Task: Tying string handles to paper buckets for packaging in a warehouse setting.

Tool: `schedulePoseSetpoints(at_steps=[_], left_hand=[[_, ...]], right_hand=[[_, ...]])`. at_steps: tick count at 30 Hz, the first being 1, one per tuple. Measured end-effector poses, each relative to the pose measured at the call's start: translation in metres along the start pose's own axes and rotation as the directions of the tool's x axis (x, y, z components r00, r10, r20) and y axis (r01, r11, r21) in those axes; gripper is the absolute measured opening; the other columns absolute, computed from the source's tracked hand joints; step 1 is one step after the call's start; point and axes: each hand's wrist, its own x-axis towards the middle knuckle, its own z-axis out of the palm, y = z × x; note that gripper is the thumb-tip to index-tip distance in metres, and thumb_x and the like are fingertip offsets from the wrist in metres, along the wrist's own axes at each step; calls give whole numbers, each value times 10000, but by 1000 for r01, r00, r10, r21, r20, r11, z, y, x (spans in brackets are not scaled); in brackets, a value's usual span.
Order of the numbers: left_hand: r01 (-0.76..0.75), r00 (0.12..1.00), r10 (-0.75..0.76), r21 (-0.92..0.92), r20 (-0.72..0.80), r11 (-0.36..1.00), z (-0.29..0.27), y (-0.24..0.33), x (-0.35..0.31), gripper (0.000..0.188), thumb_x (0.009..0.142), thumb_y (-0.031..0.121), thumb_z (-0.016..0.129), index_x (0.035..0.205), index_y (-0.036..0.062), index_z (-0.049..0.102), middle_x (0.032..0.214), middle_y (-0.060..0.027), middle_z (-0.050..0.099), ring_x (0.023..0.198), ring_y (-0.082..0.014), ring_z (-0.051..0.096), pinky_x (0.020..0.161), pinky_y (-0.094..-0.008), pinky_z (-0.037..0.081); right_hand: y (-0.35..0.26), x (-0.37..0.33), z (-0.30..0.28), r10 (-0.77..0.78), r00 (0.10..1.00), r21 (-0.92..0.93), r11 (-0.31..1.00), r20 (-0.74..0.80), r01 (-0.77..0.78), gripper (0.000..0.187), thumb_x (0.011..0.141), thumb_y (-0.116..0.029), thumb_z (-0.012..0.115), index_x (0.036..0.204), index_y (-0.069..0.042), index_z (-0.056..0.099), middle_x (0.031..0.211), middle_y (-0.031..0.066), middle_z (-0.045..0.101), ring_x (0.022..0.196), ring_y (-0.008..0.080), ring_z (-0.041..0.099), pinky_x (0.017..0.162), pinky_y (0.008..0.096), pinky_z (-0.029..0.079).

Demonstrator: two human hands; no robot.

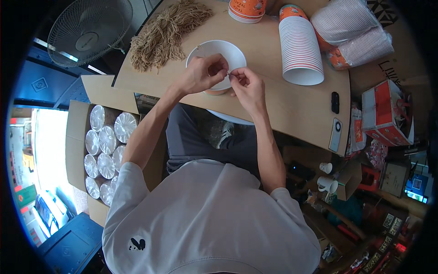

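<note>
A round paper bucket (230,51), white inside with some orange showing low on its near side, stands at the table's near edge. Above its mouth, my left hand (205,73) and my right hand (247,86) meet with thumbs and fingers pinched together. Whatever lies between the fingertips is too small to make out. A bit of tan cord (198,47) shows at the bucket's far left rim. Farther left on the table lies a thick bundle of tan cords (169,32).
Nested buckets (301,50) lie at right, beside plastic-wrapped stacks (351,27); an orange stack (247,10) stands at the back. A phone (336,134) and a black object (335,102) sit near the right edge. Left are an open carton (77,141) of wrapped stacks and a fan (89,36).
</note>
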Motion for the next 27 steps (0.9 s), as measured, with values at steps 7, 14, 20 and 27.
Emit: schedulePoseSetpoints(at_steps=[7, 14, 20, 27], left_hand=[[-5, 1000, 4, -26, -11, 1000, 1, -6, -1, 133, 968, 56, 688, 1073, -4, 633, 889, -47, 723, 825, -101, 700, 778, -282, 588], [-16, 1000, 16, 19, 8, 1000, 0, -5, 0, 130, 969, 66, 688, 1073, 6, 637, 899, -39, 718, 813, -90, 681, 767, -277, 575], [26, 999, -28, -81, -17, 996, 3, -3, 1, 134, 975, 75, 689, 1077, 7, 635, 894, -28, 711, 806, -84, 685, 754, -268, 581], [32, 999, -33, -72, -16, 997, 5, 0, 2, 131, 992, 77, 688, 1085, 5, 629, 885, -31, 702, 808, -86, 691, 765, -272, 590]], right_hand=[[-1, -3, 2, -35, 999, -20, 999, -7, 34, 114, 959, -65, 718, 1038, 13, 744, 842, 58, 747, 735, 107, 669, 687, 289, 544], [4, -4, 5, -131, 991, -38, 991, -41, 129, 125, 975, -69, 721, 1065, 13, 750, 869, 55, 737, 727, 103, 647, 686, 284, 538], [-5, -7, 2, -2, 1000, 39, 999, -24, 3, 110, 973, -59, 721, 1061, 6, 730, 845, 44, 724, 706, 83, 654, 639, 268, 546], [-3, -9, -5, -6, 1000, 123, 992, 10, 4, 92, 990, -78, 708, 1013, 11, 714, 825, 20, 717, 697, 74, 666, 592, 271, 575]])
